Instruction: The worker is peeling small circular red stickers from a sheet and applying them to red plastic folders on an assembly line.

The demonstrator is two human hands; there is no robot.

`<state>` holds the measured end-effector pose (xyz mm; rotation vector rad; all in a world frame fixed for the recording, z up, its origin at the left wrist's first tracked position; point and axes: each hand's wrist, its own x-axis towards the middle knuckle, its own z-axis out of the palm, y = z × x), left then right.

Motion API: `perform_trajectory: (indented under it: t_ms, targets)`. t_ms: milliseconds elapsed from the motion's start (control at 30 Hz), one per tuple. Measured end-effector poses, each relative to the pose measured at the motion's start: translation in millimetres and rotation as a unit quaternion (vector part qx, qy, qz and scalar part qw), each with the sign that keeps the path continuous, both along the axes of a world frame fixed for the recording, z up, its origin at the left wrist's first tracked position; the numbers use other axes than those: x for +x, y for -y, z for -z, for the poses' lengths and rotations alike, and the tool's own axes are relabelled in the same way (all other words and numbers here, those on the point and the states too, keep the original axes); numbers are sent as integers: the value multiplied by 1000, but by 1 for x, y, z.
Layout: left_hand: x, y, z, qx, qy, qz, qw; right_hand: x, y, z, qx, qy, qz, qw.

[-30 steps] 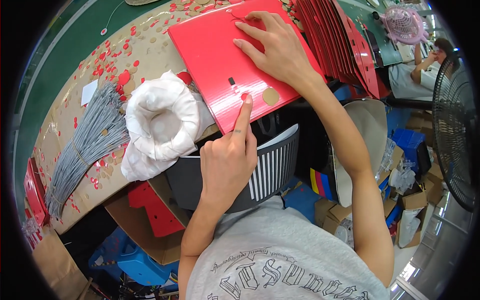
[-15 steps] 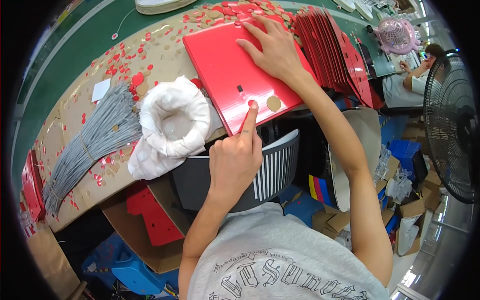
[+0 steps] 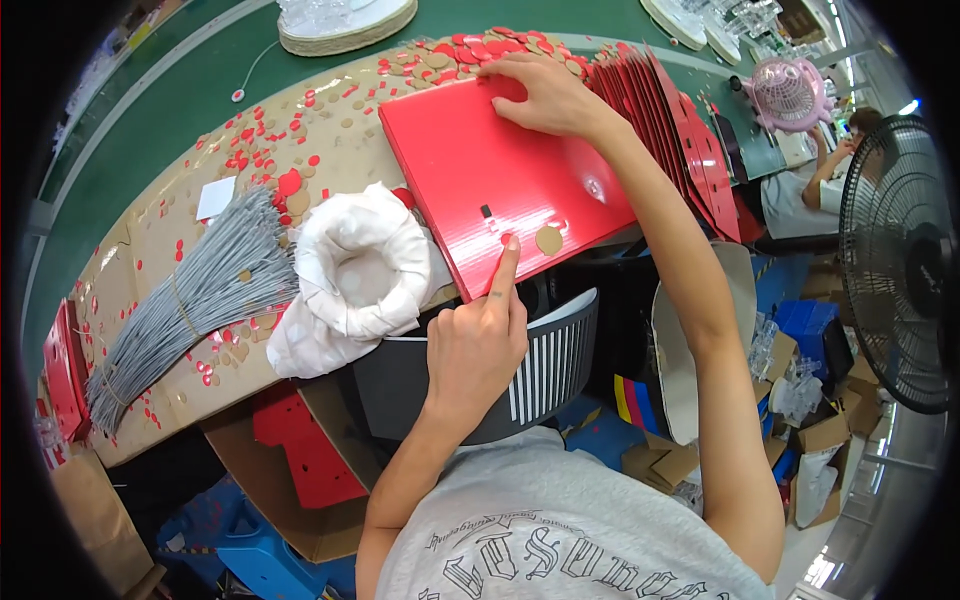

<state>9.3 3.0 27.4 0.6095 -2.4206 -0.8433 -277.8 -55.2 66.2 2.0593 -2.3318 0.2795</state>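
Note:
A stack of glossy red corrugated panels [image 3: 450, 150] lies at the front edge of the table, with small dark slots and a brown disc [image 3: 549, 240] on top. My left hand [image 3: 475, 345] stretches its index finger onto the top panel, the tip at a small red round spot beside the disc. Its other fingers are curled, with nothing seen in them. My right hand [image 3: 550, 95] rests at the panel's far edge, thumb apart from the fingers. Its fingertips lie near the edge, partly hidden.
Red and brown cut-out discs [image 3: 490, 45] are strewn over the table. A white cloth-lined ring [image 3: 365, 265] and a bundle of grey ties [image 3: 200, 290] lie left. Upright red panels [image 3: 665, 130] stand right, a black fan [image 3: 895, 265] beyond. Below is an open carton [image 3: 340, 525].
My right hand has drawn its fingers together from a spread on the panel, nearer the far edge. My left index finger stays at the same spot. The whole view has shifted slightly.

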Motion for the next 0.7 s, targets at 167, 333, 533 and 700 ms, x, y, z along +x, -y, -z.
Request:
perform_trajectory:
  t_ms: [167, 333, 533, 700]
  targets:
    - [2, -5, -1, 27, 4, -11, 1000, 14, 9, -17, 3, -35, -24, 999]
    - [-1, -4, 0, 23, -14, -13, 1000, 13, 12, -27, -22, -103, -48, 993]
    - [3, -7, -1, 7, -11, -17, 1000, 24, 3, -50, -122, -103, -69, 985]
    - [4, -17, -9, 11, -39, -19, 999, 36, -10, -72, -250, -127, -114, 953]
